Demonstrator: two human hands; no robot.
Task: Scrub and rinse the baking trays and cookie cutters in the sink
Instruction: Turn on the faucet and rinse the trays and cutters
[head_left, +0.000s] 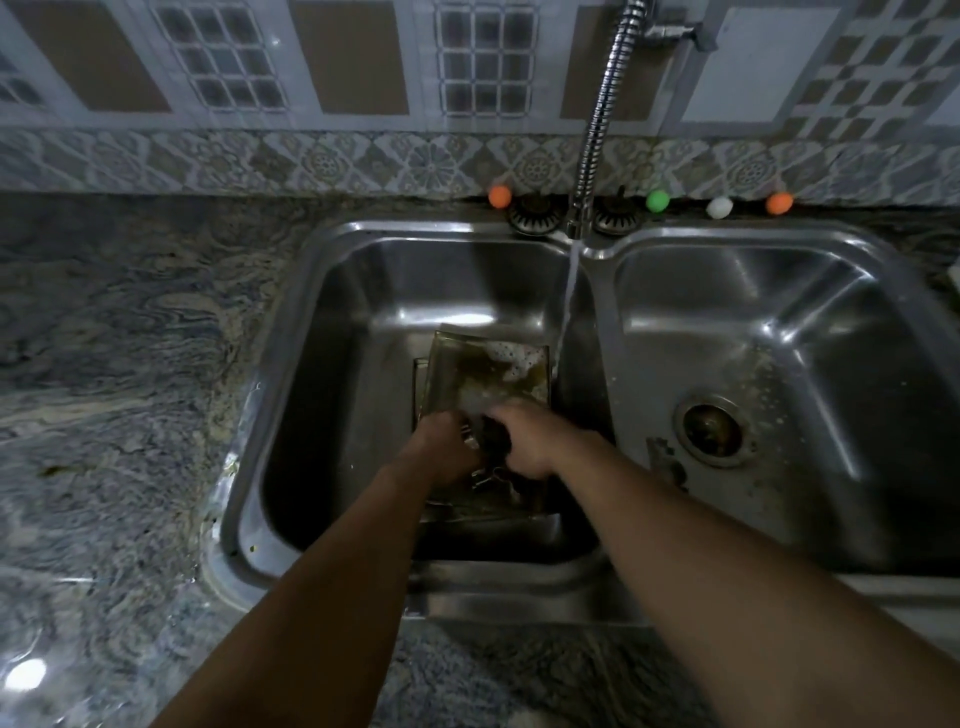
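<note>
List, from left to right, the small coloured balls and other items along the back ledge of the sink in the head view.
Orange ball → left sink strainer → faucet hose → right sink strainer → green ball → white ball → orange ball.

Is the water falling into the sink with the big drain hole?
No, the water stream falls into the left basin, beside the tray.

A baking tray lies in the left basin, the faucet behind it.
</note>
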